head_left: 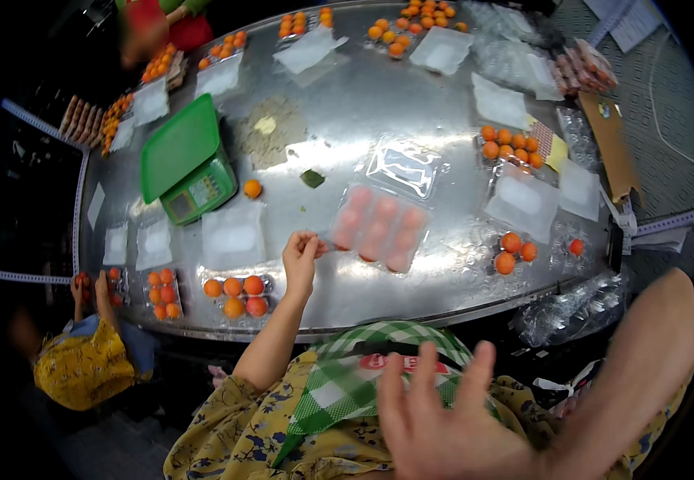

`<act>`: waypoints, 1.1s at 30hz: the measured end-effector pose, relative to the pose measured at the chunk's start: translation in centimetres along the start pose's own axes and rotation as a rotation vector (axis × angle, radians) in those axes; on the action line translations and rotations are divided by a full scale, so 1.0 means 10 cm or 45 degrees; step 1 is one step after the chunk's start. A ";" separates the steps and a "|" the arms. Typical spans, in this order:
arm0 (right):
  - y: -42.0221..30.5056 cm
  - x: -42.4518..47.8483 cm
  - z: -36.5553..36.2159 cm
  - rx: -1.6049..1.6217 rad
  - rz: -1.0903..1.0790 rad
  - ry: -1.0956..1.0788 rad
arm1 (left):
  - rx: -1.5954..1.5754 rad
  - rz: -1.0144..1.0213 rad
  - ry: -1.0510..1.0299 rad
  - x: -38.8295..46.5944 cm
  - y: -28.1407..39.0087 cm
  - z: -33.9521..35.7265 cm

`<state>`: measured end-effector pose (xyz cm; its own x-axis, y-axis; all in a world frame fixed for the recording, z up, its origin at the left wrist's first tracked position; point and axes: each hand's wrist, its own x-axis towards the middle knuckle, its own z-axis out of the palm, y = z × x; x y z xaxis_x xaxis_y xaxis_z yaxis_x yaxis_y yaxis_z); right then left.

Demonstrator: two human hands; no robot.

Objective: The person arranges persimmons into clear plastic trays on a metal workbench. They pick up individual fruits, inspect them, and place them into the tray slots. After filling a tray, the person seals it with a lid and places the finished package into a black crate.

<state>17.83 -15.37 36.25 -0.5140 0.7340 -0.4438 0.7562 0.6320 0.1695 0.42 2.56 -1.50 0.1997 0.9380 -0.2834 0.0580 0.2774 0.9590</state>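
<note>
A clear plastic clamshell tray [422, 268] of orange fruit lies before me, its clear lid [406, 167] folded open on the far side. A translucent white sheet [381, 225] covers most of the fruit. My left hand [302, 261] pinches the tray's near-left edge between thumb and fingers; whether the sheet's edge is also caught is hidden. Close to the camera, my right hand [443, 420] is blurred, its fingers spread and nothing in them. It hangs over my green checked apron [341, 384], apart from the tray.
A green scale [185, 159] stands left, with a single orange fruit [252, 189] beside it. Partly filled trays and white sheets line the metal table [359, 108]. A co-worker's hands [102, 291] reach fruit at far left; another person [167, 24] stands across. Plastic packaging [569, 309] hangs at right.
</note>
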 end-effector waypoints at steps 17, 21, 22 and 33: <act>0.06 1.86 2.96 0.900 0.810 0.817 | 0.161 -0.249 -0.052 0.16 -0.27 0.10; 0.04 1.89 3.11 0.792 0.799 0.921 | 0.073 -0.277 -0.034 0.15 -0.38 0.06; 0.07 1.87 3.14 0.759 0.776 0.943 | 0.061 -0.283 -0.048 0.16 -0.36 0.06; 1.14 1.92 2.96 1.400 1.033 1.110 | -0.039 -0.367 -0.116 0.25 -0.38 -0.03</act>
<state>28.60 -1.42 3.64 0.3718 0.9210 0.1163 0.6410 -0.1640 -0.7498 0.39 3.92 -5.88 0.2662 0.7974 -0.5415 0.0954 0.5372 0.8380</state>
